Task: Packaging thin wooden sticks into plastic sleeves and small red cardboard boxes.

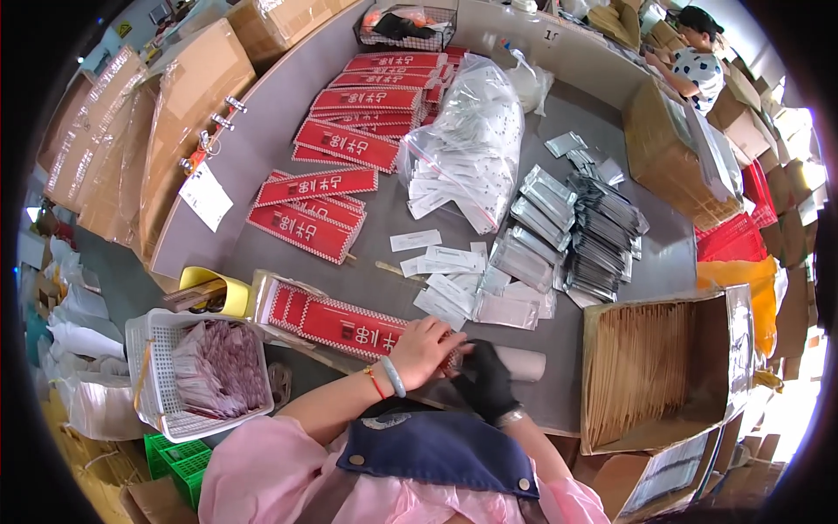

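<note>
Cannot tell grip of left hand (pixel 424 353) or black-gloved right hand (pixel 485 382), close together, fingertips obscured; along near edge of table (pixel 560 393), long red packet (pixel 336 327), right end hidden, white characters, checkered border

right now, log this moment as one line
left hand: bare, at end of red pack | right hand: black glove, beside left hand | grip: unclear | pale roll: by right hand

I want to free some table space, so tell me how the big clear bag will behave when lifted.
The bag will probably sag and shift shape: its film is thin and wrinkled. It may feel slippery, since the plastic shines. It could spill if tipped, as white packets show at its near end, which looks open.
</note>
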Demonstrator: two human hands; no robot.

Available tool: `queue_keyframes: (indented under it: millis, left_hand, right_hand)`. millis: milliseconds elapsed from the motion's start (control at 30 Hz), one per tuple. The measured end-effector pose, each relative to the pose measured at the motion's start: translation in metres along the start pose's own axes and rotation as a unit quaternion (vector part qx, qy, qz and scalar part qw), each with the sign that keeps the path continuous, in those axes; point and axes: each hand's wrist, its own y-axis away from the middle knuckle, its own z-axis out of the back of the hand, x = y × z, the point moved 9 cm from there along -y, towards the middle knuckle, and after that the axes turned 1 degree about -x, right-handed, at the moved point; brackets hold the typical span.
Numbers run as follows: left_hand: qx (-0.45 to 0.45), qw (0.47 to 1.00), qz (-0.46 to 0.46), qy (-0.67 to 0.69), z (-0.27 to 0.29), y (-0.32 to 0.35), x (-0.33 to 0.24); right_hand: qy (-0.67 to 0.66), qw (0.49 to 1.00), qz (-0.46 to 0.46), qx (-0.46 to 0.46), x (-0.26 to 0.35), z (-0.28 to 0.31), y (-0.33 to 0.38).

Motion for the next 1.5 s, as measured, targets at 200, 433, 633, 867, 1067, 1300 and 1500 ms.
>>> queue_keyframes:
  millis: [200,433,633,867,1067,1300,1500]
  left_hand:
    - [0.075,0.996,-0.054,-0.020,0.001,-0.017,-0.013]
    - [0.067,0.981,-0.151,-0.098,0.063,-0.040,-0.043]
    - [0.010,0.979,-0.092,-0.179,0.112,-0.068,0.029]
    - [-0.033,0.988,0.149,-0.028,0.022,0.008,0.042]
    - [-0.078,0.954,0.279,-0.071,0.030,0.051,0.076]
    - [-0.129,0.958,0.258,0.000,0.023,0.066,0.087]
    - [-0.109,0.960,0.260,0.000,0.022,0.055,0.083]
  right_hand:
    - [0.393,0.916,0.077,0.018,0.016,0.031,-0.003]
    - [0.375,0.916,0.133,-0.046,0.089,0.083,-0.001]
    - [0.349,0.920,0.049,-0.171,0.063,0.135,0.021]
    - [0.343,0.929,0.038,-0.133,0.049,0.106,0.015]
    - [0.359,0.930,0.053,-0.054,0.041,0.082,0.019]
    - [0.340,0.938,0.072,0.025,0.045,0.047,0.010]
    - [0.293,0.949,0.115,0.015,0.031,-0.009,-0.013]
